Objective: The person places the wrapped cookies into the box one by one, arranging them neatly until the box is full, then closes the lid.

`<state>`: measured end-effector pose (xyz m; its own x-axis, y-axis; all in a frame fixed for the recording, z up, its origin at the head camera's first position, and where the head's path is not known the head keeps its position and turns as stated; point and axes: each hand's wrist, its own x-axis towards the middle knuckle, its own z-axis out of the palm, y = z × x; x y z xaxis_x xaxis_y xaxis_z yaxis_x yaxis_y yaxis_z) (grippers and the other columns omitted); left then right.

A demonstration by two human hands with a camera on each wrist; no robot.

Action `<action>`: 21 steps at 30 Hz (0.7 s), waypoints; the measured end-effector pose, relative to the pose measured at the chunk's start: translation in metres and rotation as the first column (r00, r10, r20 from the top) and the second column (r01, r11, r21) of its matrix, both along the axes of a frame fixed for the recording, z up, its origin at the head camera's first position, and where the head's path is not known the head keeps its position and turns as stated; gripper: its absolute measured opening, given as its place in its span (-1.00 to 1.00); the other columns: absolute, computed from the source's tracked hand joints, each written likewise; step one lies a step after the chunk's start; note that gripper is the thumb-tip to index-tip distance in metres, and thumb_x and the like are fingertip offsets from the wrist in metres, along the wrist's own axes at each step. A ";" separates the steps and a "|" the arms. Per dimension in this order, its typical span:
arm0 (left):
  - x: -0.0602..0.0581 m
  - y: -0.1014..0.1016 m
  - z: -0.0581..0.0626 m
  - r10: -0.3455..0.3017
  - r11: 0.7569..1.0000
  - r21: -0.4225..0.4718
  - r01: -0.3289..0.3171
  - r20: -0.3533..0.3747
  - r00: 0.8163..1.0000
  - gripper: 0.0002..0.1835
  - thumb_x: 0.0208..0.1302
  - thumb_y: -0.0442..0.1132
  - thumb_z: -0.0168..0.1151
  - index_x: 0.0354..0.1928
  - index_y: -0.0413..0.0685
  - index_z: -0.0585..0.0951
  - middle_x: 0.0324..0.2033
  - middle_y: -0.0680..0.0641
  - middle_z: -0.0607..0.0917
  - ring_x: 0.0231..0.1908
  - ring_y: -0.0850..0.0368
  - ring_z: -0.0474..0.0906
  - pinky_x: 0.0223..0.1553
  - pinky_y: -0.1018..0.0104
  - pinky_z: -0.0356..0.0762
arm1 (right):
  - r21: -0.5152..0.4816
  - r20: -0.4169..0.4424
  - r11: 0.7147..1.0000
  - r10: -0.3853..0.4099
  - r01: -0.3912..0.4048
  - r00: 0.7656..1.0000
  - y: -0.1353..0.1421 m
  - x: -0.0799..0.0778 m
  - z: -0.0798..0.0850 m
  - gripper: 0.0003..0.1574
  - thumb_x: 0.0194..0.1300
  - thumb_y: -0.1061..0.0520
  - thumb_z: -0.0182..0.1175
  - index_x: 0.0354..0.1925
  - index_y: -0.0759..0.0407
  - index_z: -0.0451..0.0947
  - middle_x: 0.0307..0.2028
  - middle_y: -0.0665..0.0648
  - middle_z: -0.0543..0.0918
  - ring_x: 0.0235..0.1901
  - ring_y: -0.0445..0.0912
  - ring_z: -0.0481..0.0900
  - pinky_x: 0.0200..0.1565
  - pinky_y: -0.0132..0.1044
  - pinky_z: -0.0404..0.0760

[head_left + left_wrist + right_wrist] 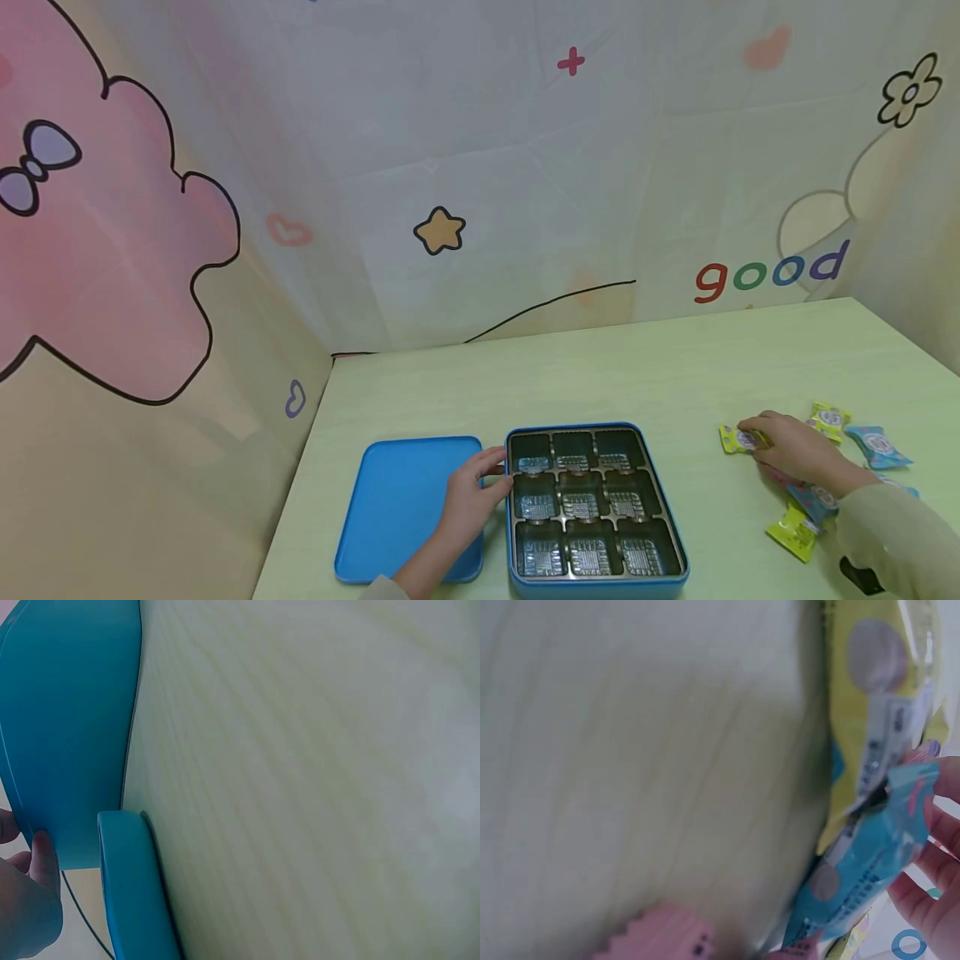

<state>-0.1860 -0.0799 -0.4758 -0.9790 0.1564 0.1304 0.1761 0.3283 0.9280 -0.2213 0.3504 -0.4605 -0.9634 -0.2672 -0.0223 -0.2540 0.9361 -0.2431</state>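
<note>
A blue tin box [600, 590] stands at the centre front, with a dark nine-compartment tray [580, 475] inside. At its left rim my left hand [468, 496] grips the edge; in the left wrist view its fingertips [43, 847] lie on the blue wall [75, 735]. Over on the right, my right hand [798, 450] reaches palm down and pinches a small yellow candy packet [731, 439], its fingertips covering part of it. Under and around that hand lie a blue packet [862, 859], a pink one [660, 935] and several others, some partly hidden.
A flat blue lid [412, 492] lies on the table [525, 375] left of the box. More packets, a yellow one [795, 532] and a light blue one [877, 447], surround the right wrist. A printed backdrop [525, 183] hangs along the table's far edge.
</note>
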 end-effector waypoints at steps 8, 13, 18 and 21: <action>0.000 0.000 0.000 0.002 1.000 -0.008 -0.002 0.005 1.000 -0.60 0.12 -0.28 0.16 0.05 -0.20 0.50 0.08 -0.15 0.48 -0.06 -0.04 0.51 -0.26 0.46 0.55 | 0.009 0.028 1.000 -0.015 0.015 0.999 0.001 -0.001 0.004 -0.47 -0.03 0.14 0.26 -0.07 0.37 0.49 -0.19 0.37 0.53 -0.25 0.17 0.52 -0.31 0.00 0.52; 0.000 0.000 -0.001 -0.004 1.000 -0.008 0.004 -0.013 1.000 -0.60 0.12 -0.27 0.17 0.04 -0.21 0.51 0.07 -0.17 0.48 -0.07 -0.06 0.51 -0.26 0.43 0.56 | 0.011 0.018 1.000 -0.016 0.016 1.000 -0.001 -0.001 0.006 -0.47 -0.03 0.13 0.25 -0.08 0.39 0.49 -0.22 0.35 0.53 -0.29 0.12 0.53 -0.35 -0.03 0.53; 0.001 0.000 -0.001 -0.001 1.000 -0.013 0.001 -0.023 1.000 -0.60 0.12 -0.27 0.17 0.04 -0.20 0.51 0.07 -0.17 0.48 -0.07 -0.06 0.51 -0.26 0.43 0.56 | -0.001 -0.016 1.000 -0.013 0.013 1.000 -0.002 -0.002 0.005 -0.48 -0.05 0.13 0.26 -0.10 0.40 0.50 -0.23 0.35 0.55 -0.27 0.16 0.53 -0.31 0.01 0.52; 0.001 0.000 -0.001 0.001 1.000 -0.014 -0.002 -0.023 1.000 -0.60 0.12 -0.27 0.17 0.04 -0.20 0.51 0.07 -0.17 0.48 -0.07 -0.06 0.51 -0.26 0.43 0.56 | -0.007 -0.039 1.000 -0.006 0.006 0.999 -0.004 -0.002 0.005 -0.49 -0.05 0.14 0.25 -0.11 0.40 0.51 -0.24 0.32 0.56 -0.25 0.18 0.53 -0.28 0.02 0.52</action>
<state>-0.1852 -0.0799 -0.4766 -0.9761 0.1569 0.1506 0.1967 0.3419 0.9189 -0.2233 0.3469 -0.4557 -0.9650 -0.2618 0.0175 -0.2583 0.9360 -0.2390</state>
